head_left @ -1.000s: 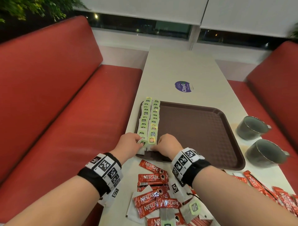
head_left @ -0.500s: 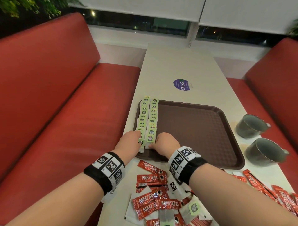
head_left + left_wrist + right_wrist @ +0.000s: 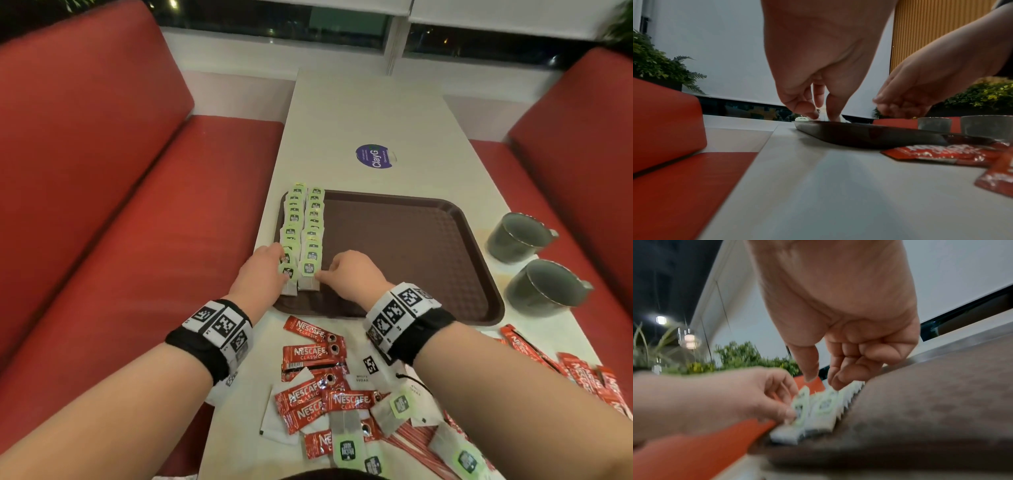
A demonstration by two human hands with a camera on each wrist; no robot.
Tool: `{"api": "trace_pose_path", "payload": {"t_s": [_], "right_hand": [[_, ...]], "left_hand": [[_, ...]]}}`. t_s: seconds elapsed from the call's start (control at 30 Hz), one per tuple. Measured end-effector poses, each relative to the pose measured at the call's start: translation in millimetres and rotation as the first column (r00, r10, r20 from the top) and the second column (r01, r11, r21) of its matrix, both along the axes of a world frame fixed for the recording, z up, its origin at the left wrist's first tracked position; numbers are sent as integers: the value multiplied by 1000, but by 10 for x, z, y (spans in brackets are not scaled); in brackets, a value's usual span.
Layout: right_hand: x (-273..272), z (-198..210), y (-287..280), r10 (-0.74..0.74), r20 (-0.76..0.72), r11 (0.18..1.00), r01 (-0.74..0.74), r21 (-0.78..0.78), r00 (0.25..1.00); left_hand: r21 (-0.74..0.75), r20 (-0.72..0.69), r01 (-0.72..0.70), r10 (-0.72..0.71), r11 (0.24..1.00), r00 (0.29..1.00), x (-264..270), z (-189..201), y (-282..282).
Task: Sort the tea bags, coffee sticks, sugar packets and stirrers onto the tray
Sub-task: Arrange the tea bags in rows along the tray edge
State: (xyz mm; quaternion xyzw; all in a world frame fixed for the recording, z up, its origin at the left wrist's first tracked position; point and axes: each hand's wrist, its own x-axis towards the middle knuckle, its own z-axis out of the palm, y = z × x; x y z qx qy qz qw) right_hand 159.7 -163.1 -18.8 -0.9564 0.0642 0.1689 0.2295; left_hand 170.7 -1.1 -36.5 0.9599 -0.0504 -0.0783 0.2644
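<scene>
1. Nearest you, short of the tray [image 3: 404, 253], the loose pile [image 3: 342, 404] of red coffee sticks, white sugar packets and a few tea bags lay on the table [image 3: 359, 113]; its near end ran off the bottom of the head view, and your right forearm covered part of it.
2. More coffee sticks [image 3: 582, 370] lay off the tray's near right corner, cut by the frame edge.
3. Your left hand [image 3: 263, 274] sat at the tray's near left corner, fingertips curled down on the left row's nearest tea bag [image 3: 287, 272]; whether it pinched or only pressed, you could not tell.
4. Your right hand [image 3: 352, 274] was just right of the two rows of tea bags [image 3: 305, 222], fingers loosely bent, thumb and forefinger touching the right row's edge. The right wrist view was too blurred to show a grip.
5. The rows ran along the tray's left side to its far rim.
6. Right of the tray stood two grey cups [image 3: 534, 260].
</scene>
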Motion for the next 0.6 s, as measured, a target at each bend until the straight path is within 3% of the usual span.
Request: {"api": "trace_pose_path", "payload": {"t_s": [0.1,0.3,0.47,0.6], "right_hand": [[-282,265,-250,-46,83,990,34,137,996],[-1078,656,-948,-271,180,929,208,308,946],[-1621,535,-1305,-294,156,937,252,241,943],[-1927,286,-1370,-116,31,993,115,30,993]], "left_hand": [[-15,30,2,-1,1000,1000,-21,-17,16],[112,57,92,-99,989,993,-53,-86,28],[121,68,85,-94,989,993,-126,-16,-33],[-40,153,192,-184,981,971,-455,236,-363]]}}
